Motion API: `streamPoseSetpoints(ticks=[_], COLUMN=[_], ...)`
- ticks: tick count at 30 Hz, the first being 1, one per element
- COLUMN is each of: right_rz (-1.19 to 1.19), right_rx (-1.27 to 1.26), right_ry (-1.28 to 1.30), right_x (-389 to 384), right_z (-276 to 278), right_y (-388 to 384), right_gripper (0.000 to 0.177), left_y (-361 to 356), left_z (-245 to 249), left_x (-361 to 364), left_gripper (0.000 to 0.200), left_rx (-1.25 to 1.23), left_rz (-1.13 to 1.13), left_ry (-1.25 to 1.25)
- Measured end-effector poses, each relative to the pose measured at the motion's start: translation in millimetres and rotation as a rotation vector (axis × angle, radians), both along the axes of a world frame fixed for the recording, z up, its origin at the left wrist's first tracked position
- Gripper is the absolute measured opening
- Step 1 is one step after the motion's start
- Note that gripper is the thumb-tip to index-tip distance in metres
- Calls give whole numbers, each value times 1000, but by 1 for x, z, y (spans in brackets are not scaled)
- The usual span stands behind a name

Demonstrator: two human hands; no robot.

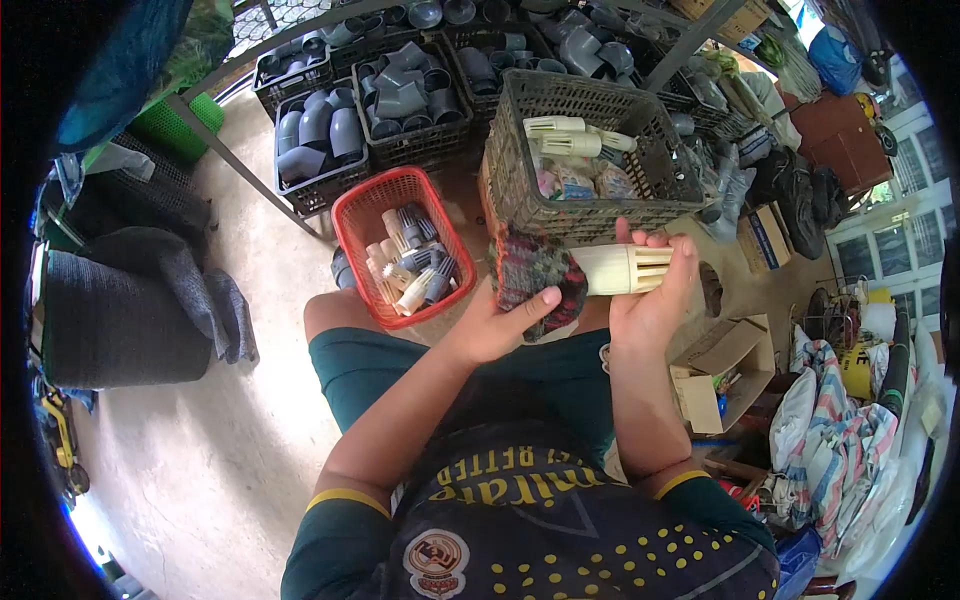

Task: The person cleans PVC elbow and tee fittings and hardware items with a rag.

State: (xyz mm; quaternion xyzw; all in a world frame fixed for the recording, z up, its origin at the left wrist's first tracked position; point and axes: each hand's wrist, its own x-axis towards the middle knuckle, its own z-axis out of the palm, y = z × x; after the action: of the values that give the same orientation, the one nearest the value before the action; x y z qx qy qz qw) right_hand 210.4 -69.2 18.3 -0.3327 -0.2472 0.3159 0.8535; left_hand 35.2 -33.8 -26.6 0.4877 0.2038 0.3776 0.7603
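Observation:
A cream plastic fitting with long slots at its right end lies across my lap area, held between both hands. My right hand is closed round its slotted end. A dark patterned cloth covers the fitting's left end, and my left hand grips that cloth with the thumb on top. In front of me, to the left, a red basket holds cream and grey slotted fittings. Behind the cloth stands a large dark crate with several cream fittings and small bagged parts inside.
Black crates with grey pipe elbows stand at the back under a metal frame bar. A roll of dark mesh is on the left. At the right are an open cardboard box and striped sacks.

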Motion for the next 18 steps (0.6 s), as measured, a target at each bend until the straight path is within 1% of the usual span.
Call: streamPoseSetpoints(ticks=[2,5,8,11,13,14,16,17,18], right_rz=[81,94,157,484,333,286,322,337,353], right_rx=[-33,-162,-265,-398,-506,-438,-491,-523,-557], right_ry=[175,398,445,444,343,370,345,340,310], right_x=[6,1,-6,-22,-35,-44,-45,-46,-46], right_z=[-8,-10,-22,-47,-74,-84,-103,-115,-124], right_y=[3,4,2,-3,-2,11,26,31,40], right_gripper=[25,27,30,33,36,35,33,32,26], left_y=[1,2,8,22,28,32,26,22,19], left_z=[5,21,12,-23,-55,-67,-51,-57,-63], left_x=[-5,3,-2,-15,-20,-21,-29,-37,-44], left_gripper=[48,48,52,57,68,74,66,63,60], left_rx=[80,296,331,949,793,717,411,336,261], left_rz=[-42,231,189,183,136,113,131,122,117], left_ry=[40,-60,-11,384,426,445,443,416,388])
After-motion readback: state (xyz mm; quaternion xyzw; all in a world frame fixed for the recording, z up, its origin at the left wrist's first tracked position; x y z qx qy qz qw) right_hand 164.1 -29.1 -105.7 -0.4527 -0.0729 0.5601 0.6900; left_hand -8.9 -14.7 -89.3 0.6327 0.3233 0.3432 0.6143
